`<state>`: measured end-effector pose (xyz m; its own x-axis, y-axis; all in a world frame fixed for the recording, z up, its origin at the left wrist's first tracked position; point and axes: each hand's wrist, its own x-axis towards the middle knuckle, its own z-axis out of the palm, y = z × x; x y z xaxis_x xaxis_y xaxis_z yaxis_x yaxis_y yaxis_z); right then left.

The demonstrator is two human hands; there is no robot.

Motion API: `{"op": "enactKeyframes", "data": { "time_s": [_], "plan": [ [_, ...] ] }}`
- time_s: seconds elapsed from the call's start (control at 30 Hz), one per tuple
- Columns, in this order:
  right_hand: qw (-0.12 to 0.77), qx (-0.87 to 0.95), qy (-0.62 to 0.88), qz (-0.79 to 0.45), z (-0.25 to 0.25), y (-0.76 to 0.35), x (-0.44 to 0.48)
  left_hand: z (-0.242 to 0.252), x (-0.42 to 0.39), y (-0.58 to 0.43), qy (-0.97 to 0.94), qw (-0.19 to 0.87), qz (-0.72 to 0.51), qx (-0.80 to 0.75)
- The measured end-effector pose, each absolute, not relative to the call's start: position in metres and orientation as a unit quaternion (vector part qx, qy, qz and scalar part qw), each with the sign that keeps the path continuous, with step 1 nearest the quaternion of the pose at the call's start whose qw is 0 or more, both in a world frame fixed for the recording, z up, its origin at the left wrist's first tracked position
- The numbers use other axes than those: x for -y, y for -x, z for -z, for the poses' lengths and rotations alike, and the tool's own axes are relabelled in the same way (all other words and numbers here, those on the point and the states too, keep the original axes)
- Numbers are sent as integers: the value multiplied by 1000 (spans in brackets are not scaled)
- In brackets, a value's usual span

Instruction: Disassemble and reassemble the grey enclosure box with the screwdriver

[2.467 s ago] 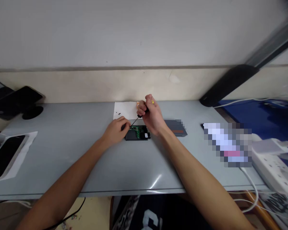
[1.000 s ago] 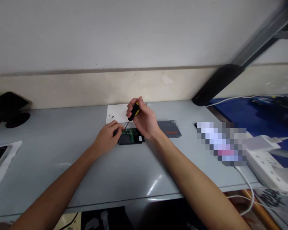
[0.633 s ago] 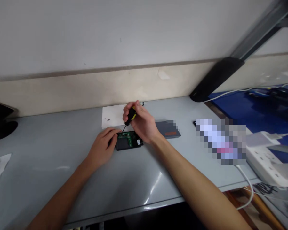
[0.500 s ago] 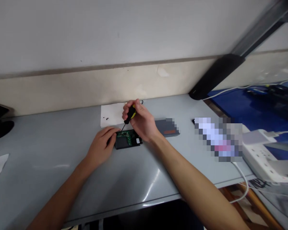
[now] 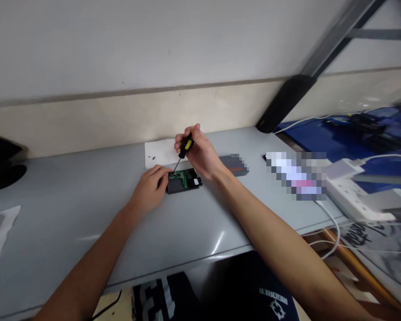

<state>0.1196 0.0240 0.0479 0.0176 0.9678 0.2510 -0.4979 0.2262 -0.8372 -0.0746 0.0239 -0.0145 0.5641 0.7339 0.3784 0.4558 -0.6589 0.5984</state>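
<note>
My right hand (image 5: pixel 202 154) is wrapped round the black and yellow handle of a screwdriver (image 5: pixel 186 146). The screwdriver tilts, its thin shaft running down to the upper left edge of an opened device with a green circuit board (image 5: pixel 183 181) in a black frame. My left hand (image 5: pixel 151 186) grips the left end of that device, fingertips close to the screwdriver's tip. Whether the tip sits in a screw is too small to tell. Behind the device lies a sheet of white paper (image 5: pixel 165 149) bearing several tiny dark pieces (image 5: pixel 152 158), which look like screws.
Right of the device, partly behind my right wrist, lies a flat grey case (image 5: pixel 233 165). Farther right are a blurred-out phone (image 5: pixel 294 176) with a white cable and a white power strip (image 5: pixel 350 196). A black post (image 5: pixel 284 104) stands at the desk's back right; a dark stand (image 5: pixel 6 176) is at left.
The camera view has shifted, showing more of the lap. My right hand and the screwdriver handle stand slightly more upright over the board. Both hands keep their holds.
</note>
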Motion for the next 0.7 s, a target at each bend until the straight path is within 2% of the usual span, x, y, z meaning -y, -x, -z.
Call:
{"op": "enactKeyframes", "data": {
  "time_s": [0.47,0.7],
  "plan": [
    [671,447,290,-516,-52,-105,-28,14,-30,72,-853,233,-308,-351],
    [625,476,279,-553,-60,-105,-18,12,-28,71,-847,241,-306,-363]
  ]
}}
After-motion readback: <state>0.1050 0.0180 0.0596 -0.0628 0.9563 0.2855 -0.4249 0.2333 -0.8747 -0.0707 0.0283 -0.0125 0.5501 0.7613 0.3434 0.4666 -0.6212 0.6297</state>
